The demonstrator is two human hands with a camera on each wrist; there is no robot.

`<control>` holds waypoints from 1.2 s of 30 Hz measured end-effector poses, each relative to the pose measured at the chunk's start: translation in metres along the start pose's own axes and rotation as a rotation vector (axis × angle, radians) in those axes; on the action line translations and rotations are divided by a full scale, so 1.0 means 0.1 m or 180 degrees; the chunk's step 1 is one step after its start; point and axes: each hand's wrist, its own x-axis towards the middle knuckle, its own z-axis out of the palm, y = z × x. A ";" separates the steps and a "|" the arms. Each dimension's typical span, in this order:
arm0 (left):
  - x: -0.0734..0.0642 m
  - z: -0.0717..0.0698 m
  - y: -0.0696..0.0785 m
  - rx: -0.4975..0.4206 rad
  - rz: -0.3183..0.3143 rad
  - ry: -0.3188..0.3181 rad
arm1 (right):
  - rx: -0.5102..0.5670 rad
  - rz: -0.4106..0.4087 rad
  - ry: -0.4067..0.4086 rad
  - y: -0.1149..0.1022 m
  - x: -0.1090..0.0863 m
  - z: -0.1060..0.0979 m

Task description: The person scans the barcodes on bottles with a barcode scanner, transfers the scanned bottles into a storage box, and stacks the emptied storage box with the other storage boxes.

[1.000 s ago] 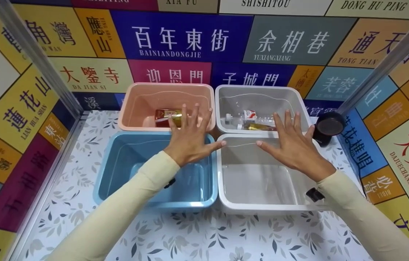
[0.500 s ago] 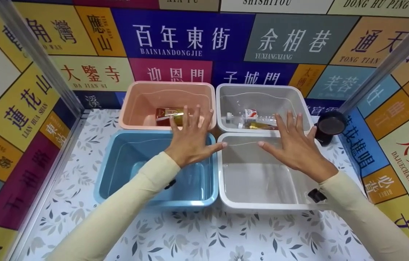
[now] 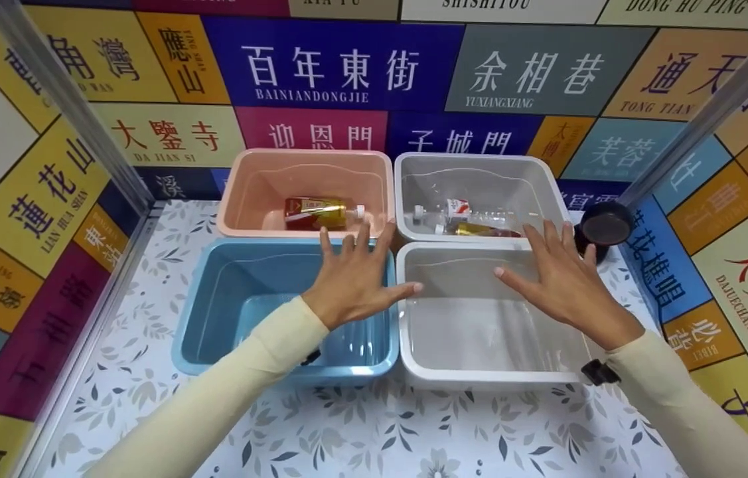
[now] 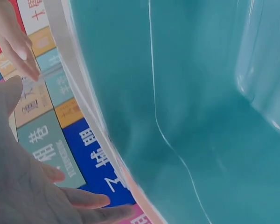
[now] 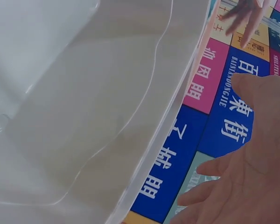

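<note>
Above the blue bin (image 3: 241, 259), my left hand (image 3: 354, 282) hovers with fingers spread and holds nothing. My right hand (image 3: 563, 285) is likewise spread over the right side of the white bin (image 3: 427, 373), nothing in its grasp. Behind the blue bin, the pink bin (image 3: 254, 192) contains a drink bottle with a red and gold label (image 3: 317, 212). In the grey bin (image 3: 513, 172) lie a clear plastic bottle with a red and white label (image 3: 458, 209) and a gold-labelled bottle (image 3: 480, 230). The left wrist view shows the blue bin's inside beside the left palm (image 4: 32, 186).
A black round-topped object (image 3: 602, 229) stands right of the grey bin. Panels with Chinese lettering (image 3: 334, 63) wall the back and sides. Clear posts (image 3: 692, 109) rise at the corners. A leaf-patterned cloth (image 3: 347, 431) covers the table.
Both hands have drawn back toward the person, the right one also shifting right. The bottle in the pink bin now shows more fully. The bins have stayed put.
</note>
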 end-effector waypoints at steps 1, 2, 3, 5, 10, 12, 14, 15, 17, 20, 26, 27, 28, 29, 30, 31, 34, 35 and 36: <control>-0.02 0.01 0.01 0.0003 0.0019 0.0000 | 0.0014 0.0005 0.0006 0.03 -0.03 0.00; -0.05 0.02 0.03 0.0002 0.0040 0.0006 | 0.0036 0.0015 0.0007 0.06 -0.06 0.00; -0.07 0.04 0.04 0.0007 0.0065 0.0020 | 0.0057 0.0028 0.0006 0.09 -0.09 0.01; -0.12 0.06 0.07 0.0011 0.0096 -0.0001 | 0.0106 0.0054 -0.0004 0.15 -0.15 0.02; -0.28 0.11 0.13 -0.0038 0.0148 -0.0126 | 0.0260 0.0125 -0.0044 0.31 -0.31 0.04; -0.33 0.14 0.15 -0.0064 0.0181 -0.0141 | 0.0312 0.0156 -0.0074 0.36 -0.37 0.06; -0.39 0.17 0.16 -0.0083 0.0196 -0.0179 | 0.0339 0.0185 -0.0103 0.41 -0.43 0.08; -0.41 0.18 0.16 -0.0100 0.0209 -0.0182 | 0.0354 0.0205 -0.0112 0.42 -0.46 0.09; -0.46 0.20 0.17 -0.0120 0.0226 -0.0184 | 0.0370 0.0242 -0.0125 0.46 -0.52 0.11; -0.51 0.22 0.19 -0.0159 0.0226 -0.0239 | 0.0377 0.0301 -0.0138 0.52 -0.61 0.15; -0.60 0.26 0.21 -0.0113 0.0274 -0.0249 | 0.0462 0.0424 -0.0219 0.59 -0.75 0.23; -0.61 0.28 0.21 -0.0096 0.0288 -0.0226 | 0.0491 0.0440 -0.0222 0.60 -0.77 0.24; -0.62 0.29 0.21 -0.0089 0.0304 -0.0193 | 0.0521 0.0452 -0.0209 0.60 -0.80 0.26; -0.63 0.30 0.21 -0.0082 0.0309 -0.0181 | 0.0555 0.0467 -0.0193 0.61 -0.82 0.27; -0.65 0.31 0.22 -0.0091 0.0321 -0.0162 | 0.0585 0.0490 -0.0176 0.62 -0.84 0.29; -0.66 0.31 0.23 -0.0097 0.0329 -0.0154 | 0.0621 0.0516 -0.0164 0.62 -0.86 0.30; -0.69 0.33 0.25 -0.0125 0.0373 -0.0112 | 0.0741 0.0568 -0.0106 0.66 -0.92 0.33; -0.70 0.34 0.26 -0.0128 0.0384 -0.0113 | 0.0785 0.0578 -0.0083 0.67 -0.94 0.34; -0.71 0.35 0.27 -0.0126 0.0395 -0.0117 | 0.0826 0.0581 -0.0060 0.68 -0.95 0.35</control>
